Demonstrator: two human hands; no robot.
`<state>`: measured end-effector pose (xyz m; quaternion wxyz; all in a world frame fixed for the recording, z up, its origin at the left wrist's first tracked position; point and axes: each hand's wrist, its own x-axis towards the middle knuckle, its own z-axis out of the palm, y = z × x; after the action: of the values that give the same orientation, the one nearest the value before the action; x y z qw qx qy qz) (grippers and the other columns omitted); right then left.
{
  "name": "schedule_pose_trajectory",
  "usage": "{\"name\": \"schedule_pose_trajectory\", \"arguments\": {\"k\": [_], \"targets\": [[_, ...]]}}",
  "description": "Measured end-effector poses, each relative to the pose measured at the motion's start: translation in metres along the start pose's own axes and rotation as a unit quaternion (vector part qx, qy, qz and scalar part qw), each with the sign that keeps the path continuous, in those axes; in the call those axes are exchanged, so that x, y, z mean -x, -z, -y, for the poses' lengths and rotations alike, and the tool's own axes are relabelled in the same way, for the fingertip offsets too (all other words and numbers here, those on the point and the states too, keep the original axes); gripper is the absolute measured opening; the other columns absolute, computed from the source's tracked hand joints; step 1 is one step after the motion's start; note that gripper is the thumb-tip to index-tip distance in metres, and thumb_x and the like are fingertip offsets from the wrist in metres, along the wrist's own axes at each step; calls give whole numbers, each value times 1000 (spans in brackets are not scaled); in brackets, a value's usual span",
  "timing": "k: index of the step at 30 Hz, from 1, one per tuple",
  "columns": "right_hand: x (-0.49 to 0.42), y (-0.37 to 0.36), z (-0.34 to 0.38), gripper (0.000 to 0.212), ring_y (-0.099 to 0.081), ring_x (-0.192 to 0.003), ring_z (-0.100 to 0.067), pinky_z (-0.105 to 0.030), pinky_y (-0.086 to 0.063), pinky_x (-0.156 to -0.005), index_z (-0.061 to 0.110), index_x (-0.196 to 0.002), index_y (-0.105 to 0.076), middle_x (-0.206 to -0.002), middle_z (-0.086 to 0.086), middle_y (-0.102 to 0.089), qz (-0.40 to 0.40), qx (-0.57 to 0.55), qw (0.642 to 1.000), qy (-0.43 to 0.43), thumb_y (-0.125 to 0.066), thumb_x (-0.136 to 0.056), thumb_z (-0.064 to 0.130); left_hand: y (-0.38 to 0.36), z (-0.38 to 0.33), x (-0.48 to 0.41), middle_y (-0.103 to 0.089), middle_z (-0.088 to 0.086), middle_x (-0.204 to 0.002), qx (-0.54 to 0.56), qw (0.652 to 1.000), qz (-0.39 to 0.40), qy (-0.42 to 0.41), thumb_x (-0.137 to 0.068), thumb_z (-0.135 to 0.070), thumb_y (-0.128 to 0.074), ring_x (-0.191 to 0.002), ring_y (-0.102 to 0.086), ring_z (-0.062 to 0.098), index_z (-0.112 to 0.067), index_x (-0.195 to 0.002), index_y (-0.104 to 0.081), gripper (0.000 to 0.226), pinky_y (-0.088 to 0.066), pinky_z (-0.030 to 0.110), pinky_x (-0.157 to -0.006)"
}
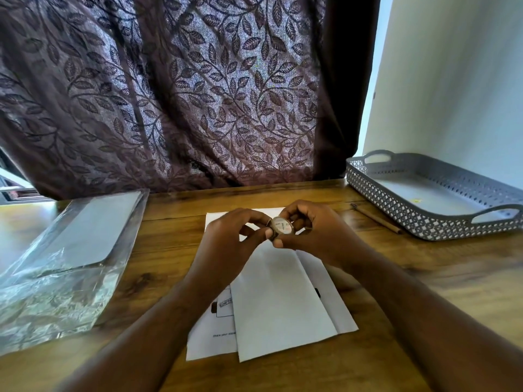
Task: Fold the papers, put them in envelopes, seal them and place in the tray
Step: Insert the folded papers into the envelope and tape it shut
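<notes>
A small roll of brown tape (pixel 281 227) is held above the table between both hands. My right hand (pixel 314 233) grips the roll with fingers curled round it. My left hand (pixel 237 236) pinches at the roll's left edge with thumb and fingertips. Below the hands lies a white envelope (pixel 280 304) on top of a printed white paper (pixel 210 332) on the wooden table (pixel 169 250). The grey perforated tray (pixel 402 219) stands at the right rear; I see nothing in it but a tiny yellow speck.
A clear plastic pack holding white envelopes (pixel 73 250) lies at the left. A brown pencil (pixel 376 219) rests beside the tray's near edge. A dark leaf-patterned curtain (pixel 184 94) hangs behind the table, with a white wall at the right.
</notes>
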<state>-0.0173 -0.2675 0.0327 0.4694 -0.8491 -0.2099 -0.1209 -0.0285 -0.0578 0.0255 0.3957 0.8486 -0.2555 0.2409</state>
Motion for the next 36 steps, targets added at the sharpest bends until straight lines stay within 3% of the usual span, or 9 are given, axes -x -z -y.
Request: {"name": "schedule_pose_trajectory", "arguments": {"k": [3, 8, 15, 19, 22, 29, 32, 36], "targets": [[2, 1, 1, 42, -70, -82, -6, -25, -60, -66, 30, -100, -67, -92, 18, -73, 5, 13, 1000, 24, -91, -67, 40, 4, 4, -3, -71, -19, -93, 78, 996, 28, 33, -86, -19, -76, -75, -72, 7, -36, -95, -68, 21, -61, 28, -58], [3, 1, 3, 42, -70, -89, -4, -24, -60, -77, 26, -109, -73, -96, 15, -75, 20, 18, 998, 58, -88, -71, 34, 5, 7, -4, -72, -23, -91, 105, 993, 35, 48, -85, -22, -75, -73, -73, 7, -38, -91, -68, 18, -59, 24, -57], [0, 6, 1, 41, -69, -95, -4, -18, -57, -79, 32, -107, -71, -102, 16, -73, 64, 12, 996, 53, -90, -72, 28, 5, 4, -4, -71, -15, -83, 77, 995, 42, 53, -90, -20, -70, -73, -71, 5, -33, -87, -65, 14, -59, 24, -58], [0, 6, -2, 36, -68, -90, -8, -19, -56, -67, 30, -104, -71, -98, 16, -73, 61, 15, 998, 30, -88, -73, 36, 3, 2, -2, -68, -13, -88, 31, 998, 46, 37, -94, -19, -66, -77, -70, 3, -32, -92, -60, 15, -62, 31, -62], [0, 9, -5, 33, -66, -84, -6, -17, -53, -60, 33, -101, -71, -93, 22, -71, 40, 32, 999, 14, -87, -74, 42, 3, 3, -1, -68, -15, -91, -7, 999, 40, 19, -95, -21, -65, -80, -70, 3, -27, -97, -62, 7, -62, 36, -66], [-5, 21, -21, 39, -67, -85, -4, -30, -59, -76, 28, -107, -70, -95, 13, -73, -19, 141, 988, -53, -86, -74, 43, 0, 5, 1, -70, -14, -94, -48, 997, 47, 40, -98, -26, -61, -77, -69, -1, -33, -97, -57, 8, -62, 33, -68], [-5, 42, -40, 36, -61, -79, -4, -25, -50, -66, 29, -101, -67, -91, 12, -69, -92, 237, 963, -90, -85, -74, 43, 0, 6, 1, -69, -19, -91, -20, 997, 42, 65, -96, -26, -64, -76, -69, -1, -34, -94, -59, 9, -63, 37, -68], [3, 71, -65, 36, -66, -93, -23, -37, -54, -79, 21, -106, -71, -100, -2, -71, -173, 314, 913, -196, -83, -76, 37, -3, 3, 0, -69, -20, -86, -22, 996, 43, 79, -95, -27, -65, -76, -68, -4, -37, -90, -58, 13, -63, 35, -67]]}}
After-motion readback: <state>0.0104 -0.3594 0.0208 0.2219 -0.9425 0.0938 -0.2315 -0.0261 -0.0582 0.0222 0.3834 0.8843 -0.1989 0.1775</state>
